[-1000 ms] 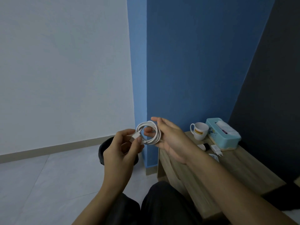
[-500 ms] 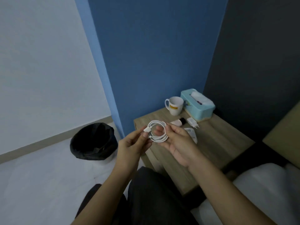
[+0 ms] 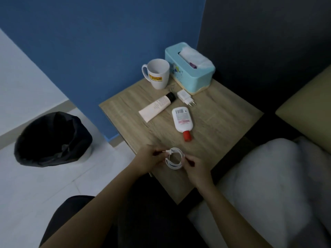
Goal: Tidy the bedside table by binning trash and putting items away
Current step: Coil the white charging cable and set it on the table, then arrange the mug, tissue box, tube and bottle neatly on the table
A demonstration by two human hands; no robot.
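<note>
A coiled white cable is held low over the near corner of the wooden bedside table. My left hand pinches its plug end on the left. My right hand grips the coil's right side. On the table lie a white bottle with a red cap, a cream tube with a black cap, a white charger plug, a white mug with a yellow label and a teal tissue box.
A bin lined with a black bag stands on the pale floor left of the table. A blue wall rises behind the table. A white pillow and a beige headboard lie to the right. My dark-trousered legs fill the bottom.
The view has tilted down and right onto the table. Both hands have lowered the coiled cable from chest height to just above the table's near corner.
</note>
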